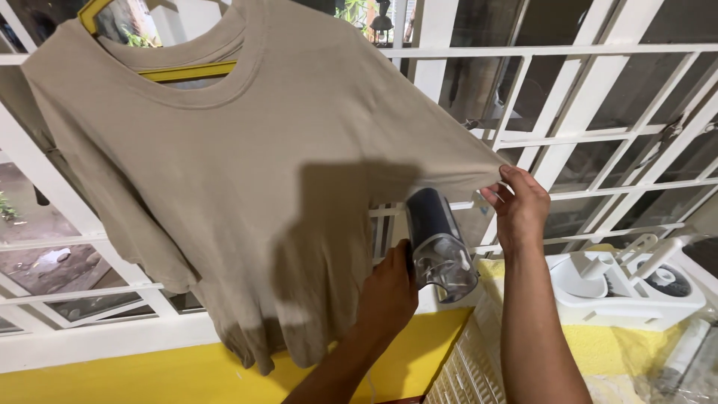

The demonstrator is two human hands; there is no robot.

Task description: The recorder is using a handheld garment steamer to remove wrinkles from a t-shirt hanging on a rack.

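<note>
Up top left, a yellow hanger [187, 72] hooks onto the white window grille [568, 52], and a beige t-shirt [247, 172] hangs from it, filling most of the view. Moving right, the left hand [387, 293] has its fingers wrapped tight round the handle of a dark handheld steamer [437, 243], whose head points up at the underside of the stretched sleeve, just beside the cloth; can't tell if it actually touches. Further right, the right hand [517, 206] pinches the sleeve hem between thumb and fingertips and pulls it out taut.

My take: a firm pull on that sleeve gives the steam flat cloth to work on, and the pinching fingers are pretty near the steamer's head, so I'd watch for a scald. Low right, a white laundry basket [467, 366] and a white mop bucket [628, 288] sit close by the yellow ledge [149, 378], crowding the space under the arms.
</note>
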